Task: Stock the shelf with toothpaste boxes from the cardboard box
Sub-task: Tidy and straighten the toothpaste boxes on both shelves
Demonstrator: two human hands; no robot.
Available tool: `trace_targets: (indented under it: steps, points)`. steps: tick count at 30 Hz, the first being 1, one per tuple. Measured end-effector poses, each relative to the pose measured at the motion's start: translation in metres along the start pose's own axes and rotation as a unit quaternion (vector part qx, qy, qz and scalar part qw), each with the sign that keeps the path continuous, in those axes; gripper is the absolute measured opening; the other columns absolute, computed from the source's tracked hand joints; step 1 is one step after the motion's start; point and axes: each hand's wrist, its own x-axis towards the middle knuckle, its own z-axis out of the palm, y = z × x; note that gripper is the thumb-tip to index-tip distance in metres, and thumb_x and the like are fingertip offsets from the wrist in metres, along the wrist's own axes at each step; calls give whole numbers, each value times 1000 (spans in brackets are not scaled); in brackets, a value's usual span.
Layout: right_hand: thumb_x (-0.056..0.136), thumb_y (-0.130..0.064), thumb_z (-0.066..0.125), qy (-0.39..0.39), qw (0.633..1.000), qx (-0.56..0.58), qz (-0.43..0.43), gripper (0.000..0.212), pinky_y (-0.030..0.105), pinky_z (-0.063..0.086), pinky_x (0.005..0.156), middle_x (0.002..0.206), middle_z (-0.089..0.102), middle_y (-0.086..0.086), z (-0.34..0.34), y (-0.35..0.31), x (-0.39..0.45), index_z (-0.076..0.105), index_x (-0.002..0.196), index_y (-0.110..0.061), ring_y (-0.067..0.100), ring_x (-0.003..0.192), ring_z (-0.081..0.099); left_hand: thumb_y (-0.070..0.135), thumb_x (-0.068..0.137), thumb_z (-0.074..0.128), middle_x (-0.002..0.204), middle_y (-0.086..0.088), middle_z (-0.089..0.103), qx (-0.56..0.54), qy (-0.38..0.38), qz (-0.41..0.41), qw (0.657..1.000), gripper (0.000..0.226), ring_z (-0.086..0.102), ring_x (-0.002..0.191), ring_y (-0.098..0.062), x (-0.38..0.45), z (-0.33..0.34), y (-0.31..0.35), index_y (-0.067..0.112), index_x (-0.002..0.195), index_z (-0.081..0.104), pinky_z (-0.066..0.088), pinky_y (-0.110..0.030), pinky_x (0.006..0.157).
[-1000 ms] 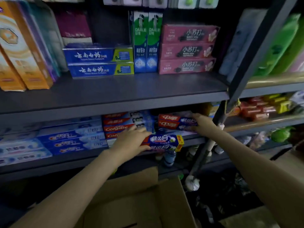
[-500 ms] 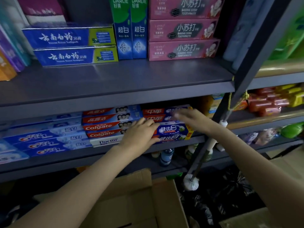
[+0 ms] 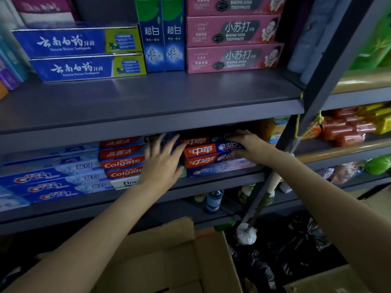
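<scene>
The cardboard box (image 3: 169, 259) sits near, below the shelf (image 3: 222, 176); its contents are hidden. On the shelf, the right hand (image 3: 246, 144) grips the right end of a red-and-blue 中華 toothpaste box (image 3: 208, 149) stacked above a Crest box (image 3: 220, 169). The left hand (image 3: 163, 163), fingers spread, rests against Colgate boxes (image 3: 122, 163) to the left.

A red-and-blue toothpaste box (image 3: 211, 149) on the middle shelf (image 3: 190, 182) is held by the right hand (image 3: 247, 144); the left hand (image 3: 163, 163) is spread beside it, above the cardboard box (image 3: 169, 261).
</scene>
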Motion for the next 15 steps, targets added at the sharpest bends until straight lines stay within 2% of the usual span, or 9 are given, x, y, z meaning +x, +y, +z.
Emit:
trace_targets:
  steps: [2, 6, 10, 12, 15]
  points:
    - [90, -17, 59, -14, 1000, 3, -2, 54, 28, 23, 106, 144, 36, 13, -2, 3, -3, 40, 140, -10, 29, 132, 31, 23, 85, 63, 149, -5, 33, -4, -35, -15, 999, 63, 26, 136, -36, -3, 1, -6, 22, 142, 35, 24, -54, 105]
    - [89, -17, 61, -14, 999, 13, 32, 55, 30, 22, 109, 145, 34, 14, -5, 7, -5, 41, 140, -10, 29, 134, 28, 14, 91, 52, 151, -3, 28, -11, -25, -16, 999, 59, 26, 134, -35, -1, 1, -9, 25, 144, 30, 25, -50, 103]
    - [90, -17, 60, -8, 999, -12, 47, 59, 32, 21, 110, 147, 28, 15, 1, -3, -3, 34, 143, -11, 32, 135, 25, 18, 96, 43, 154, 3, 14, 3, -47, -22, 999, 58, 16, 138, -29, 1, 2, -9, 29, 147, 17, 21, -45, 107]
    - [88, -19, 63, 22, 998, -26, 43, 66, 34, 21, 110, 145, 26, 16, 4, -11, -2, 30, 145, -11, 32, 132, 26, 19, 96, 43, 155, 3, 12, -2, -38, -17, 999, 59, 13, 139, -28, 1, 0, -10, 30, 147, 16, 20, -46, 108]
    - [81, -36, 69, 28, 996, -85, 27, 89, 39, 14, 114, 150, 19, 13, 5, -22, 4, 15, 149, -14, 33, 135, 20, 26, 96, 44, 157, 3, 2, -4, -28, -56, 998, 64, 2, 142, -33, -2, 0, -12, 32, 148, 7, 6, -55, 112]
